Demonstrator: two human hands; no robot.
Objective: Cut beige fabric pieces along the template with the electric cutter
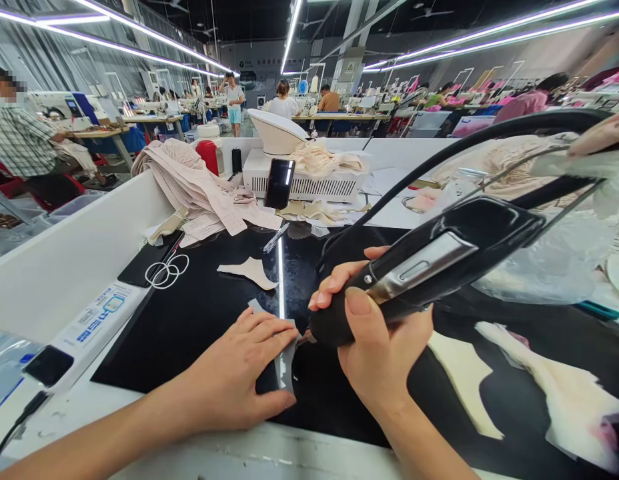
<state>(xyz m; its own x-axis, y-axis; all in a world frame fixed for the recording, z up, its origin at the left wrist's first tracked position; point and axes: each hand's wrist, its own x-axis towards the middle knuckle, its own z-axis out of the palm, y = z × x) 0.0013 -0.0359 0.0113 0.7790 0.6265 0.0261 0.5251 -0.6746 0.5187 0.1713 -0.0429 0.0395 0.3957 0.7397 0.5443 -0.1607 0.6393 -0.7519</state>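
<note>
My right hand [370,340] is wrapped round a black hand-held tool [429,263] with a silver plate on top and a thick black cable [439,157] arching away behind it. The tool's rounded nose points down at a small grey fabric piece [285,360] on the glossy black work surface [189,320]. My left hand [234,377] lies flat with fingers stretched out, pressing that grey piece down just left of the tool's nose. A cream fabric cutout [249,271] lies farther back on the black surface.
Cream cut pieces [464,380] lie at the right, a pile of pink fabric [184,177] and a white machine [299,177] with a phone [280,183] leaning on it at the back. White rings [165,271] sit on the left. People work at other tables behind.
</note>
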